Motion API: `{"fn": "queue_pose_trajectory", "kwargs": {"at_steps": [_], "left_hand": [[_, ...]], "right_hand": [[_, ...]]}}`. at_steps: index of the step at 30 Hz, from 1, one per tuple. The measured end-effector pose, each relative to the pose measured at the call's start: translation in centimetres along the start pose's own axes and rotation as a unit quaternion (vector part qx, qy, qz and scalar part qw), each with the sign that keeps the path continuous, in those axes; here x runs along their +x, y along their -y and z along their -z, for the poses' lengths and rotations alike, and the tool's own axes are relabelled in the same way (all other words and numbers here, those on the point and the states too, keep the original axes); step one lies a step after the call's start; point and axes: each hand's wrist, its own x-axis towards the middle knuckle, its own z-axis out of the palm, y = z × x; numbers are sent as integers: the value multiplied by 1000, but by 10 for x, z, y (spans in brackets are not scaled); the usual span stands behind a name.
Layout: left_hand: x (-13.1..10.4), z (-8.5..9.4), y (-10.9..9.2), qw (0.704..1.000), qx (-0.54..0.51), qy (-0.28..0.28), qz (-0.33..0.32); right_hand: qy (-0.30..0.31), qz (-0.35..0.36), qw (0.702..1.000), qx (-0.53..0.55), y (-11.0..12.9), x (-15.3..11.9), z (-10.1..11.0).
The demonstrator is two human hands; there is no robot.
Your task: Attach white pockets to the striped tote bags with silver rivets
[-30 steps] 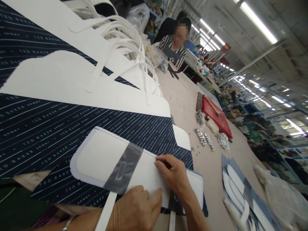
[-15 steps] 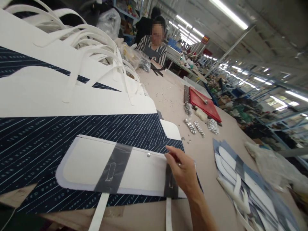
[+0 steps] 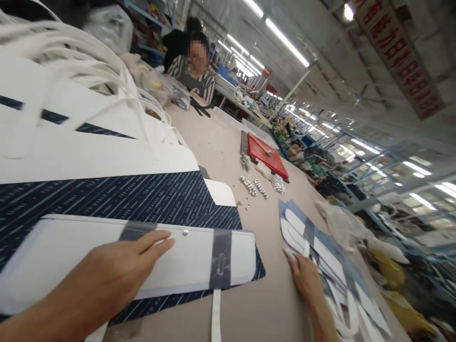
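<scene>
A long white panel (image 3: 188, 261) with two grey bands and white straps lies on dark blue striped fabric (image 3: 142, 197). Over the panel's middle is my left hand (image 3: 121, 266), its thumb and forefinger stretched toward a small silver disc (image 3: 185, 232) with a gap between their tips. My right hand (image 3: 306, 275) is at the near left edge of a pile of grey and white strapped pieces (image 3: 331, 256); its fingers are bent round a pale edge or strap end, too small to make out clearly.
Large white sheets (image 3: 89, 154) with looped straps (image 3: 107, 61) fill the left. Farther back on the table (image 3: 213, 142) lie bundles of silver pieces (image 3: 248, 186) and a red board (image 3: 267, 156) with a hammer. A person (image 3: 194, 71) sits beyond; plastic bags lie at right.
The view has turned to the right. My left hand has come in over the panel. My right hand has left the panel's right part and moved to the pile at the right.
</scene>
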Motion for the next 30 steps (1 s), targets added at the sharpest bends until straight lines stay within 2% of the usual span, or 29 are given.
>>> {"fn": "queue_pose_trajectory", "kwargs": {"at_steps": [2, 5, 7, 9, 10, 11, 13, 16, 18, 19, 21, 25, 30], "left_hand": [[18, -1, 3, 999, 7, 50, -9], [33, -8, 3, 997, 0, 64, -37], [34, -12, 1, 996, 3, 72, -54], [33, -15, -1, 994, 5, 88, -64], [32, -16, -1, 993, 4, 97, -65], [32, -16, -2, 993, 4, 103, -64], [31, -17, -1, 992, 2, 114, -61], [32, -18, -1, 991, -5, 123, -57], [32, -19, -1, 991, -11, 125, -54], [32, -20, -1, 991, -12, 124, -53], [33, -21, -2, 991, -15, 124, -52], [33, -20, -2, 990, -28, 128, -50], [35, -17, -2, 990, -33, 129, -56]], "right_hand": [[8, -4, 1000, 8, -5, 2, -1], [-23, -58, 998, 9, 7, 8, 7], [-78, -142, 986, 42, 31, 13, 16], [-130, -210, 950, 191, 67, 18, 24], [-147, -216, 910, 322, 88, 21, 26], [-152, -210, 855, 450, 110, 24, 27], [-114, -191, 744, 630, 154, 29, 25], [-23, -199, 620, 758, 212, 34, 14], [28, -209, 564, 798, 242, 35, 2], [45, -213, 551, 806, 254, 35, -5], [67, -214, 555, 801, 273, 34, -22], [95, -189, 593, 777, 295, 31, -52], [102, -174, 613, 764, 303, 27, -67]]}}
